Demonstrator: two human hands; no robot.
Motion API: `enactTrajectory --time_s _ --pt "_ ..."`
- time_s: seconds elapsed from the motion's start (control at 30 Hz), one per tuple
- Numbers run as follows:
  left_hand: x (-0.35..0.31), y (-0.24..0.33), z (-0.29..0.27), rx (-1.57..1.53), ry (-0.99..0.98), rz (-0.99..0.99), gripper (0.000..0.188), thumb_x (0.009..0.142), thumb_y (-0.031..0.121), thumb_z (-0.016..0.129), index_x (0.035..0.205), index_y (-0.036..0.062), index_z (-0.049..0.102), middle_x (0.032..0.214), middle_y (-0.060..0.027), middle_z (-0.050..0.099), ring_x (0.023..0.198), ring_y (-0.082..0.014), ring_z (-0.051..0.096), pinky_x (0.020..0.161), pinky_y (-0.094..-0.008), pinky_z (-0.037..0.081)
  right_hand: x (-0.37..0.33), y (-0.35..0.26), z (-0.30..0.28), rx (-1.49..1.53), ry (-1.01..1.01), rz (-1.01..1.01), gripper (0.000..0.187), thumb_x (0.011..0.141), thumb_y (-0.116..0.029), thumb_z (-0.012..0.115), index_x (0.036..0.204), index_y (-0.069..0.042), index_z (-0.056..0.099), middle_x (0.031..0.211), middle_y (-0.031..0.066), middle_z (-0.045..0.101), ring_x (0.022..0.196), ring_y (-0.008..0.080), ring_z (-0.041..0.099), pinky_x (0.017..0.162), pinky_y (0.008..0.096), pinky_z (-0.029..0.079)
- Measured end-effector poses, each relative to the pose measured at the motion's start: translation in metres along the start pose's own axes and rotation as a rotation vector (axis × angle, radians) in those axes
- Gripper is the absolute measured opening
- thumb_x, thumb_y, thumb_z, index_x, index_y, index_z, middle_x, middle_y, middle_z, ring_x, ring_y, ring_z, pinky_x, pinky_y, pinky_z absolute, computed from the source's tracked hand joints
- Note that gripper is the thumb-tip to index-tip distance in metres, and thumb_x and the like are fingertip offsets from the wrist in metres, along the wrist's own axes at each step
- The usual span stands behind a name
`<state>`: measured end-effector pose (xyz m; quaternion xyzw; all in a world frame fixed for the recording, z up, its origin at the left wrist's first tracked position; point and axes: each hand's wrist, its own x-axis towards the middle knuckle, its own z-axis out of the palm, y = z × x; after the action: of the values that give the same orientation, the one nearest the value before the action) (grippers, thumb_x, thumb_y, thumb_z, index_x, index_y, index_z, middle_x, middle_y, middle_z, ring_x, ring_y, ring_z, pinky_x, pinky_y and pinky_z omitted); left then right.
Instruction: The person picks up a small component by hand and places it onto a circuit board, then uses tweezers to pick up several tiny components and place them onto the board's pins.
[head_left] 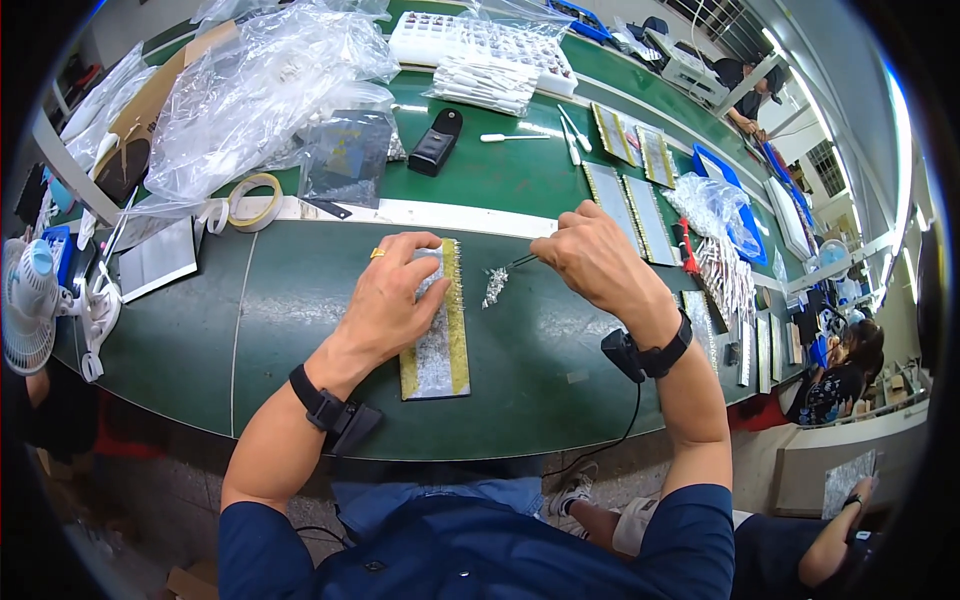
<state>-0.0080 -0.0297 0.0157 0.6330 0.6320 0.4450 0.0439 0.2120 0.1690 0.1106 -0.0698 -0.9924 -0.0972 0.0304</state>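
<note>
My left hand [395, 290] lies over a long grey board [432, 360] with yellow edge strips, its fingers bent onto the upper part and its thumb near the right edge. A row of fine pin-like pieces runs along that right edge. Thin dark tweezers [522, 261] are pinched in my right hand [588, 250]. Their tips point left at a small heap of silvery pieces [495, 287] on the green table, just right of the board. Whether a piece sits between the tips is too small to tell.
Clear plastic bags [275, 95], a tape roll [255, 202] and a black pouch [435, 140] lie beyond my hands. Similar boards [650, 220] and a blue tray [730, 200] are at right. A small fan [30, 300] stands far left. Other people sit at right.
</note>
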Motion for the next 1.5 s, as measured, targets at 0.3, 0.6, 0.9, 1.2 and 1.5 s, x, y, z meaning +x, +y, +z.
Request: enactTrajectory --time_s 0.3,0.6,0.9,1.2,1.5 --pt "0.004 0.009 -0.005 -0.065 -0.033 0.093 0.016 0.096 0.011 0.081 0.097 -0.0018 0.072 0.133 -0.0179 0.07 0.121 -0.0415 0.067 0.102 -0.0496 0.056 -0.018 -0.01 -0.022 0.382 0.067 0.145 0.011 0.099 -0.016 0.076 0.104 -0.007 0.08 0.085 0.0158 0.071 0.088 0.0364 0.071 0.08 0.0468 0.056" --pt "-0.002 0.01 -0.002 -0.183 -0.26 0.316 0.007 0.099 0.006 0.079 0.099 0.0026 0.072 0.11 -0.0118 0.076 0.105 -0.0364 0.071 0.091 -0.0473 0.057 -0.024 -0.067 -0.012 1.209 -0.001 0.451 0.019 0.104 -0.013 0.079 0.12 -0.002 0.081 0.094 0.009 0.079 0.083 0.0191 0.075 0.076 0.0353 0.059" --pt "0.0 0.014 0.003 -0.256 -0.212 0.225 0.008 0.101 0.012 0.076 0.1 0.0036 0.076 0.107 -0.0095 0.077 0.101 -0.0331 0.072 0.088 -0.0456 0.057 -0.021 -0.07 0.043 1.901 0.232 0.515 0.028 0.107 -0.015 0.077 0.127 0.005 0.074 0.094 0.0086 0.077 0.083 0.0146 0.072 0.08 0.03 0.06" --pt "0.006 0.006 -0.007 -0.13 -0.065 0.006 0.01 0.102 0.008 0.076 0.097 -0.0004 0.074 0.109 -0.013 0.079 0.099 -0.0333 0.074 0.085 -0.042 0.059 -0.041 -0.013 0.08 1.535 0.455 0.844 0.024 0.106 -0.017 0.079 0.117 0.003 0.076 0.095 0.0071 0.077 0.085 0.0119 0.073 0.08 0.0272 0.059" --pt "0.003 0.007 -0.007 -0.135 -0.139 -0.041 0.01 0.102 0.007 0.075 0.098 -0.0021 0.074 0.105 -0.0141 0.079 0.092 -0.0331 0.075 0.08 -0.0416 0.06 -0.034 -0.026 0.068 1.478 0.368 0.731 0.02 0.106 -0.016 0.077 0.113 0.002 0.078 0.097 0.004 0.078 0.088 0.0103 0.074 0.082 0.0247 0.058"
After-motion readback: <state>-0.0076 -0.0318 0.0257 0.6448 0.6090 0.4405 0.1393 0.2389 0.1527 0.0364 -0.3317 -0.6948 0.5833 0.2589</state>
